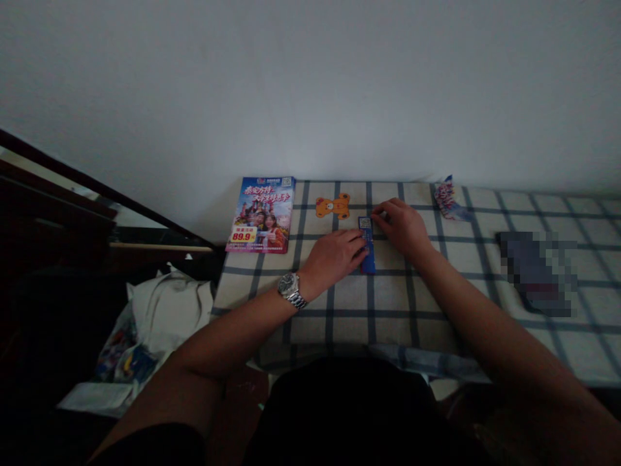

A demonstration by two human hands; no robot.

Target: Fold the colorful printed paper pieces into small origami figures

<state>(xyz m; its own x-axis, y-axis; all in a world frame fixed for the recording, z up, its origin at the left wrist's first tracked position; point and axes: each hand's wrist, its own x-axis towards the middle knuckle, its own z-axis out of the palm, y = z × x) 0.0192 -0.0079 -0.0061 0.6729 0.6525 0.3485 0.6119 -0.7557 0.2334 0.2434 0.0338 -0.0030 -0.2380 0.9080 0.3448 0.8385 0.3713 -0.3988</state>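
Bare forearms (228,343) stretch across a blue-checked tablecloth (388,323), beside a travel brochure (259,215) tagged "89.9". The left hand (332,259), wearing a steel wristwatch (290,289), lies against a blue QR-coded strip (368,259); the right hand (400,226) curls at its top end. Neither grip is certain.

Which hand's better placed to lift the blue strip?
Left, probably: the left hand has its fingers over the middle of the blue rectangular strip with a QR code, while the right hand is only near its upper end.
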